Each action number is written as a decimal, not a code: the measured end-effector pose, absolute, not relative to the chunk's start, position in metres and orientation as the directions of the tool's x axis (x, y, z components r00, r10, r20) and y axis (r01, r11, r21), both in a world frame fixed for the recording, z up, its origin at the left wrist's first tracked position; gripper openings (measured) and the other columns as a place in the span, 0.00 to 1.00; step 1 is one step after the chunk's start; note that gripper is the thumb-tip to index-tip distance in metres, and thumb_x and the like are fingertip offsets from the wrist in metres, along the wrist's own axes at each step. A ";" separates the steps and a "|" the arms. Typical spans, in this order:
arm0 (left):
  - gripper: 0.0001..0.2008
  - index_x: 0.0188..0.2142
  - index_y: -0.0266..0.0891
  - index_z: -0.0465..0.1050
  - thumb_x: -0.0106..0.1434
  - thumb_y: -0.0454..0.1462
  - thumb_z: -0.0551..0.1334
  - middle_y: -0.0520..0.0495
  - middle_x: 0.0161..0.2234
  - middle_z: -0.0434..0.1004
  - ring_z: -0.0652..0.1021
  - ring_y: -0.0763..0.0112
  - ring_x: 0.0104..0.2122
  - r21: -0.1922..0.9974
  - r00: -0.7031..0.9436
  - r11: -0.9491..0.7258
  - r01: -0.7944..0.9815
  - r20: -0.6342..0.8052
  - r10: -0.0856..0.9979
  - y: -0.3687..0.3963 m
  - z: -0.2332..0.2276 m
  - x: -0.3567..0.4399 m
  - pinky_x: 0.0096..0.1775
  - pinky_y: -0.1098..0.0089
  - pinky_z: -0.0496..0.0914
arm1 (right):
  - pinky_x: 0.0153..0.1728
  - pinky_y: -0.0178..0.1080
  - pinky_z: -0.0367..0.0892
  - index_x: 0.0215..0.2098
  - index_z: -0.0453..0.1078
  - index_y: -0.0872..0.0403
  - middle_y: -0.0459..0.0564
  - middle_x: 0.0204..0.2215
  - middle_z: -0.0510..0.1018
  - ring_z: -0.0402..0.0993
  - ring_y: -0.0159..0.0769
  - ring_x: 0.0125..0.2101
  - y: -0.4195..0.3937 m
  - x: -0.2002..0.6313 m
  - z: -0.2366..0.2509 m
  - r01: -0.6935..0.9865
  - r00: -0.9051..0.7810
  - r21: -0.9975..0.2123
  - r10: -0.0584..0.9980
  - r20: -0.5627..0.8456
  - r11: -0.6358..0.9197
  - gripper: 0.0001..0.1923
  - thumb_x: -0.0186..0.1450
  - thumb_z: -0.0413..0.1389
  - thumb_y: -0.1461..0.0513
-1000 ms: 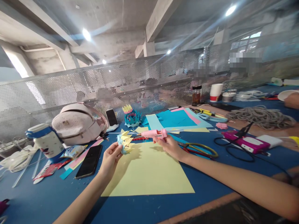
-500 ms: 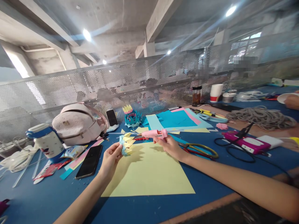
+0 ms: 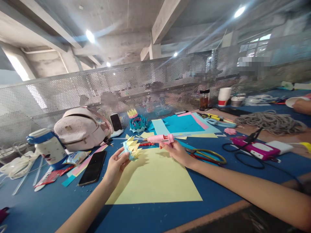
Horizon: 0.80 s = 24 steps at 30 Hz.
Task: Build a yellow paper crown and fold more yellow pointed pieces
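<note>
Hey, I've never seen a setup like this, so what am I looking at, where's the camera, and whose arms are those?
There's no machine: they belong to the person wearing the camera on their head. Every picture comes from it, looking forward and down. The left hand has a small light-blue and yellow paper piece in its grip. The right hand holds a pink glue gun, nozzle pointing toward that piece. Below them, a large yellow sheet lies on a blue table. Around it are scissors, a flat-lying phone, a bottle and a pale pink backpack.
</note>
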<state>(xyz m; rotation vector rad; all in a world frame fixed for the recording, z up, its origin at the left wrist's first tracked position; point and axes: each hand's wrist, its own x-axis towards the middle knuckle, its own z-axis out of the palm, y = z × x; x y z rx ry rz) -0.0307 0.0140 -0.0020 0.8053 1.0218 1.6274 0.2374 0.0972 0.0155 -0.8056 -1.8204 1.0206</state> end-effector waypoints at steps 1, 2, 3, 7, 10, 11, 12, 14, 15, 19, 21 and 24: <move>0.12 0.50 0.35 0.73 0.67 0.36 0.67 0.46 0.43 0.79 0.81 0.68 0.39 0.907 -0.271 -0.133 -0.399 0.022 0.962 0.014 -0.003 -0.030 0.41 0.63 0.78 | 0.17 0.33 0.52 0.31 0.70 0.56 0.42 0.21 0.61 0.53 0.28 0.19 0.097 0.237 0.015 0.114 -0.409 -0.884 0.833 0.373 0.452 0.33 0.60 0.54 0.34; 0.12 0.50 0.35 0.73 0.69 0.37 0.65 0.45 0.45 0.78 0.80 0.67 0.40 0.906 -0.275 -0.135 -0.400 0.022 0.961 0.013 -0.003 -0.030 0.42 0.62 0.78 | 0.17 0.33 0.52 0.31 0.70 0.56 0.42 0.20 0.61 0.53 0.28 0.19 0.097 0.237 0.015 0.113 -0.410 -0.885 0.833 0.372 0.451 0.33 0.60 0.54 0.34; 0.12 0.50 0.35 0.73 0.70 0.38 0.64 0.45 0.47 0.77 0.80 0.66 0.41 0.904 -0.280 -0.138 -0.404 0.021 0.960 0.013 -0.003 -0.030 0.43 0.61 0.78 | 0.17 0.33 0.52 0.32 0.70 0.56 0.42 0.20 0.61 0.53 0.27 0.19 0.097 0.237 0.015 0.111 -0.411 -0.886 0.832 0.372 0.451 0.33 0.60 0.54 0.34; 0.16 0.54 0.37 0.71 0.70 0.41 0.63 0.43 0.51 0.74 0.79 0.62 0.45 0.880 -0.331 -0.169 -0.445 0.014 0.943 0.014 -0.003 -0.032 0.46 0.58 0.77 | 0.16 0.33 0.51 0.31 0.70 0.56 0.41 0.19 0.60 0.52 0.26 0.18 0.096 0.238 0.016 0.106 -0.418 -0.887 0.829 0.371 0.450 0.33 0.60 0.54 0.34; 0.17 0.55 0.37 0.70 0.70 0.42 0.63 0.42 0.52 0.74 0.78 0.61 0.47 0.845 -0.375 -0.193 -0.499 -0.010 0.927 0.018 -0.002 -0.034 0.47 0.57 0.76 | 0.16 0.33 0.50 0.31 0.69 0.55 0.39 0.17 0.57 0.51 0.26 0.17 0.095 0.238 0.017 0.103 -0.423 -0.886 0.826 0.372 0.452 0.32 0.61 0.54 0.34; 0.17 0.55 0.37 0.70 0.70 0.42 0.63 0.42 0.53 0.74 0.78 0.61 0.47 0.833 -0.380 -0.193 -0.519 -0.022 0.925 0.019 -0.001 -0.035 0.47 0.56 0.76 | 0.17 0.33 0.50 0.31 0.69 0.55 0.39 0.17 0.57 0.51 0.26 0.17 0.095 0.238 0.017 0.101 -0.424 -0.886 0.825 0.374 0.453 0.32 0.61 0.54 0.34; 0.17 0.55 0.37 0.70 0.70 0.42 0.63 0.42 0.53 0.74 0.78 0.61 0.47 0.822 -0.380 -0.189 -0.538 -0.036 0.924 0.019 0.000 -0.035 0.47 0.56 0.76 | 0.17 0.33 0.50 0.31 0.69 0.55 0.40 0.17 0.58 0.51 0.26 0.18 0.095 0.238 0.017 0.099 -0.424 -0.885 0.824 0.376 0.455 0.32 0.61 0.54 0.34; 0.17 0.55 0.37 0.70 0.71 0.42 0.63 0.42 0.53 0.74 0.78 0.61 0.47 0.805 -0.374 -0.175 -0.567 -0.062 0.925 0.019 0.002 -0.034 0.47 0.56 0.76 | 0.16 0.33 0.50 0.30 0.69 0.55 0.40 0.18 0.60 0.52 0.26 0.18 0.096 0.238 0.017 0.097 -0.424 -0.885 0.824 0.377 0.455 0.32 0.61 0.54 0.34; 0.17 0.55 0.37 0.70 0.71 0.42 0.63 0.42 0.53 0.74 0.78 0.61 0.47 0.799 -0.373 -0.172 -0.576 -0.070 0.925 0.018 0.003 -0.033 0.47 0.56 0.76 | 0.16 0.33 0.50 0.30 0.69 0.55 0.41 0.19 0.60 0.52 0.26 0.18 0.096 0.237 0.017 0.096 -0.424 -0.885 0.823 0.377 0.455 0.33 0.61 0.54 0.34; 0.17 0.55 0.38 0.70 0.71 0.41 0.63 0.42 0.53 0.73 0.78 0.62 0.47 0.790 -0.396 -0.202 -0.579 -0.055 0.917 0.014 0.006 -0.028 0.47 0.56 0.76 | 0.16 0.33 0.50 0.31 0.70 0.56 0.41 0.19 0.60 0.52 0.27 0.18 0.096 0.237 0.016 0.102 -0.423 -0.884 0.825 0.376 0.456 0.33 0.61 0.55 0.34; 0.17 0.55 0.38 0.70 0.70 0.42 0.63 0.42 0.53 0.73 0.78 0.62 0.47 0.789 -0.408 -0.216 -0.574 -0.047 0.912 0.013 0.005 -0.026 0.47 0.57 0.76 | 0.17 0.34 0.51 0.31 0.70 0.56 0.42 0.19 0.62 0.53 0.27 0.18 0.096 0.238 0.016 0.108 -0.421 -0.883 0.826 0.376 0.457 0.33 0.61 0.55 0.34; 0.17 0.55 0.37 0.70 0.70 0.41 0.63 0.42 0.52 0.74 0.78 0.62 0.46 0.791 -0.413 -0.222 -0.571 -0.042 0.910 0.014 0.003 -0.026 0.46 0.57 0.76 | 0.17 0.34 0.51 0.31 0.70 0.56 0.42 0.19 0.63 0.53 0.27 0.18 0.096 0.238 0.017 0.116 -0.414 -0.881 0.828 0.377 0.459 0.33 0.61 0.54 0.34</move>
